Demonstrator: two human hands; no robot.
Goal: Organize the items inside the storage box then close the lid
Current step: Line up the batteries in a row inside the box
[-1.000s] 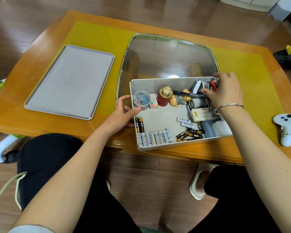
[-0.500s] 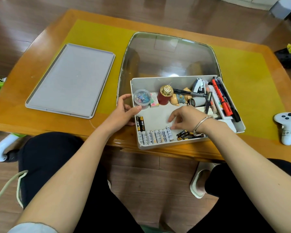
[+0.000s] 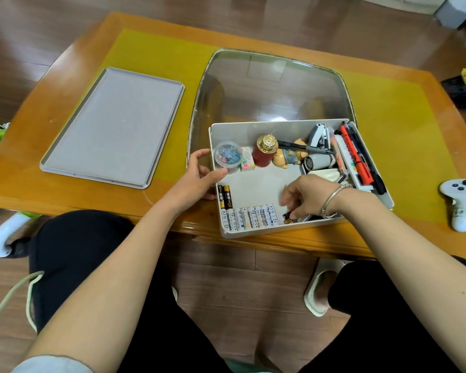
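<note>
Head view: storage box at centre-right of frame, lid lying apart at upper left. Left hand grips the box's left wall; right hand pinches a black-and-gold battery beside the white battery row.

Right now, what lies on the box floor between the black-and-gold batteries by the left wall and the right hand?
Head view: a row of white batteries lies along the near wall between the black-and-gold batteries and the right hand, which pinches a dark battery.
</note>
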